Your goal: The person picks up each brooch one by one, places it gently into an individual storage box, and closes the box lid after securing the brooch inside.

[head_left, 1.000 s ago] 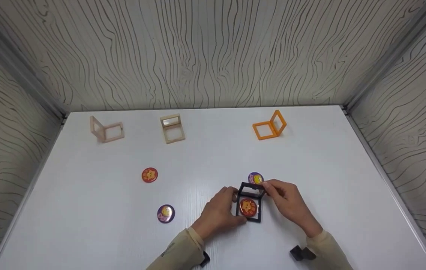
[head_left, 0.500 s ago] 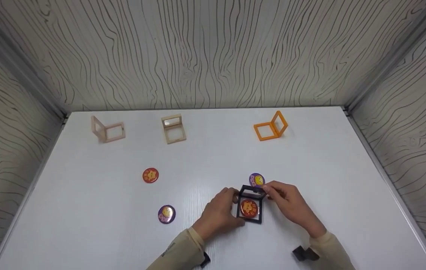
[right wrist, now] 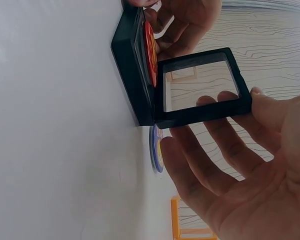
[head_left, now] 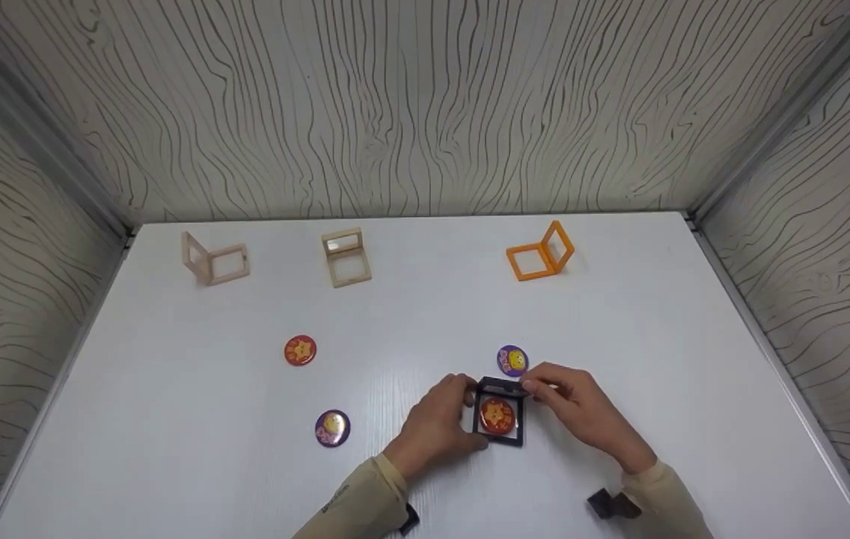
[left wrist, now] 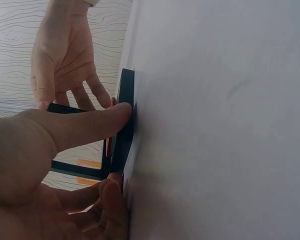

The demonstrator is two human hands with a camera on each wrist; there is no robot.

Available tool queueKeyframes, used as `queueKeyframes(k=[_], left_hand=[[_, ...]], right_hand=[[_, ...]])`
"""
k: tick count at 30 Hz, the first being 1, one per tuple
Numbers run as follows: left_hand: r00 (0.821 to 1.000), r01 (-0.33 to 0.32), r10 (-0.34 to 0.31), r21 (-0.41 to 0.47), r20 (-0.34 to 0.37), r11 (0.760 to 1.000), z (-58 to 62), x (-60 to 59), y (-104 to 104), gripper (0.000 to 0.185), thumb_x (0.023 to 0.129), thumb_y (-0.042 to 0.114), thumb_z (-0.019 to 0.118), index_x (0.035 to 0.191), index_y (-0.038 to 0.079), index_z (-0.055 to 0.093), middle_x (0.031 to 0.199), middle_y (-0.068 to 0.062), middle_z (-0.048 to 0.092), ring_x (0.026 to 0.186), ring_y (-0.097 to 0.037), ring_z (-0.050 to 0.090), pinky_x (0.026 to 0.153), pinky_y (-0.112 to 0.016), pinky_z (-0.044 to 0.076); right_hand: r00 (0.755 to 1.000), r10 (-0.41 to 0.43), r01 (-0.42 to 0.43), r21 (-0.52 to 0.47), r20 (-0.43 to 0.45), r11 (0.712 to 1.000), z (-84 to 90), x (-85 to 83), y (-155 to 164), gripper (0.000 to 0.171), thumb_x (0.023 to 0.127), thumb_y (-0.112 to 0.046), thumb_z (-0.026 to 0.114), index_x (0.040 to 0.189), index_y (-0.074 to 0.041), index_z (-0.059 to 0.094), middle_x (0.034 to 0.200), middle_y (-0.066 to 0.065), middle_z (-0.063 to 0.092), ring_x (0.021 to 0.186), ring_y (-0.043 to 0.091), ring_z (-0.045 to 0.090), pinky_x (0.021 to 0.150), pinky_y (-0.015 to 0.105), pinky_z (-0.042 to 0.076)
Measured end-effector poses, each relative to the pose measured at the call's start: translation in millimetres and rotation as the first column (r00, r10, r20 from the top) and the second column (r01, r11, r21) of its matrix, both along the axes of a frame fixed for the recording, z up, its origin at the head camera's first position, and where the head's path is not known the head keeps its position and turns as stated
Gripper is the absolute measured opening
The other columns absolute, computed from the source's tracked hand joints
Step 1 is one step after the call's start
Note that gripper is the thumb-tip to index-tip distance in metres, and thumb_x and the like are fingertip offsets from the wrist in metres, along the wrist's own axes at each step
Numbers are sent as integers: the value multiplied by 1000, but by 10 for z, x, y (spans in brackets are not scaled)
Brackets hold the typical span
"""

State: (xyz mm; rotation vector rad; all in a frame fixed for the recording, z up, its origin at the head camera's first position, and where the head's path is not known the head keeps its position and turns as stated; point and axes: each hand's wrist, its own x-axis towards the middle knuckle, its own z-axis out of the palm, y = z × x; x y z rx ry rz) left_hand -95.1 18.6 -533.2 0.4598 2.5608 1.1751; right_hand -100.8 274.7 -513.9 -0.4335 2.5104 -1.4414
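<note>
A black hinged display frame (head_left: 520, 433) stands low on the table, its base flat and its lid raised at the far side. Inside the base lies a red round badge (head_left: 497, 416) with a yellow star figure. My left hand (head_left: 434, 428) grips the base from the left, thumb on the near edge and fingers at the far side. With thumb and fingertips, my right hand (head_left: 584, 410) pinches the edge of the lid (right wrist: 202, 116), which has a clear window. Just behind the frame lies a purple round badge (head_left: 512, 361), partly visible in the right wrist view.
To the left lie another red badge (head_left: 300, 350) and another purple badge (head_left: 333, 428). Along the back stand a pale pink frame (head_left: 227, 278), a beige frame (head_left: 350, 281) and an orange frame (head_left: 535, 275), all with lids raised. Wood-patterned panels (head_left: 410, 112) enclose the table.
My right hand has swung the black frame's lid some way down toward its base, so it looks narrower. My left hand keeps its grip on the base.
</note>
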Motion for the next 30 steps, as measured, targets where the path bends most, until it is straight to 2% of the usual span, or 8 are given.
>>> queueKeyframes(k=[7, 11, 15, 21, 24, 30], left_hand=[[1000, -15, 15, -9, 6, 1000, -18, 5, 10, 66, 72, 17, 100, 127, 13, 62, 105, 4, 63, 91, -10, 57, 82, -32, 53], [1000, -18, 18, -16, -4, 1000, -27, 9, 10, 64, 73, 18, 99, 125, 14, 62, 105, 5, 62, 91, -10, 58, 83, -33, 54], [1000, -12, 11, -17, -24, 1000, -21, 10, 5, 64, 72, 18, 99, 124, 14, 62, 103, 5, 62, 90, -10, 58, 80, -31, 53], [1000, -2, 1, -17, -31, 1000, -5, 8, -1, 65, 73, 19, 99, 125, 12, 62, 103, 3, 63, 89, -9, 57, 79, -31, 52], [999, 7, -8, -21, -34, 1000, -5, 0, -10, 66, 72, 19, 99, 126, 11, 62, 102, 3, 63, 88, -9, 56, 79, -32, 52], [1000, 25, -26, -10, -14, 1000, -7, -14, -32, 69, 72, 14, 98, 131, 10, 62, 104, 3, 62, 91, -10, 57, 81, -32, 52]], right_hand=[[996, 92, -92, -6, -17, 996, 10, -6, 37, 17, 109, -24, 63, 117, -19, 77, 113, 2, 77, 102, 7, 67, 89, 27, 56], [986, 161, -162, -5, -48, 987, 12, 0, 47, 13, 106, -22, 67, 114, -21, 77, 114, 1, 77, 104, 7, 70, 93, 29, 58], [970, 220, -218, 24, -107, 976, 20, 22, 35, 9, 103, -22, 71, 108, -23, 78, 117, 3, 75, 108, 13, 70, 97, 29, 56], [949, 249, -233, 103, -192, 967, 16, 57, 3, 4, 100, -28, 76, 98, -30, 77, 130, 5, 68, 119, 26, 64, 106, 27, 49], [949, 257, -238, 120, -185, 964, 8, 61, -2, 5, 99, -27, 77, 96, -31, 77, 134, 5, 67, 124, 30, 64, 110, 31, 49], [960, 256, -233, 181, -112, 955, -2, 57, 8, 6, 97, -28, 79, 96, -35, 80, 137, 1, 68, 131, 31, 63, 114, 42, 49]])
